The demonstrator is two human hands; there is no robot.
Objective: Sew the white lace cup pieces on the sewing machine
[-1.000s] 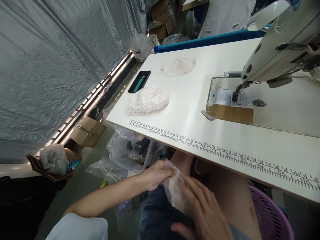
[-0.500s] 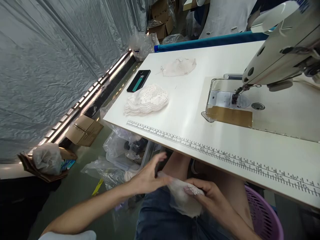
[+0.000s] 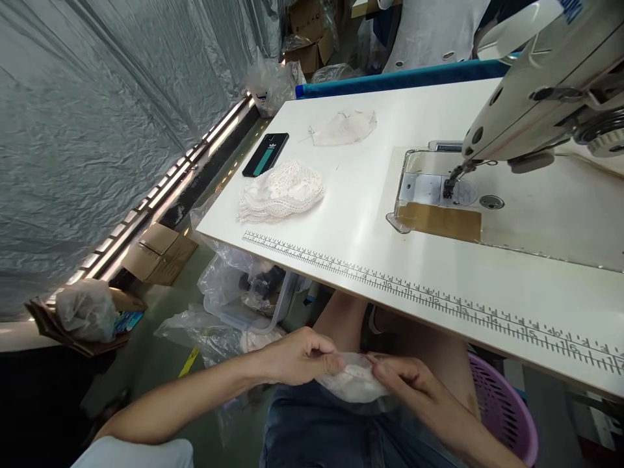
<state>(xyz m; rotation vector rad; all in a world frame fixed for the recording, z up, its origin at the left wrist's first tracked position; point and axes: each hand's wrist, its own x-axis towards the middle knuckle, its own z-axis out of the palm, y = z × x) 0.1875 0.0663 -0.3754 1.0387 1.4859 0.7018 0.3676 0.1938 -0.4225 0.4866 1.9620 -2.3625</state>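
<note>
A small sheer white piece of fabric (image 3: 355, 385) is stretched between my two hands, above my lap and in front of the table edge. My left hand (image 3: 305, 357) pinches its left end between thumb and curled fingers. At the right end, my right hand (image 3: 409, 383) grips the upper edge with thumb and fingertips. On the white table (image 3: 351, 221) lies a pile of white lace pieces (image 3: 283, 192). Farther back is a single sheer pale piece (image 3: 344, 128) with loose threads. The sewing machine (image 3: 526, 97) stands at the right, its needle over the metal plate.
A black phone (image 3: 266, 155) lies beside the lace pile. A printed ruler (image 3: 390, 279) runs along the table's front edge. Under the table are a clear plastic bin (image 3: 244, 312) with bags and a purple basket (image 3: 504, 409). Cardboard boxes (image 3: 158, 253) stand on the floor at the left.
My left hand was spread with its fingers apart; now it has closed on the left end of the fabric. The fabric, formerly hanging bunched, is now drawn out between both hands.
</note>
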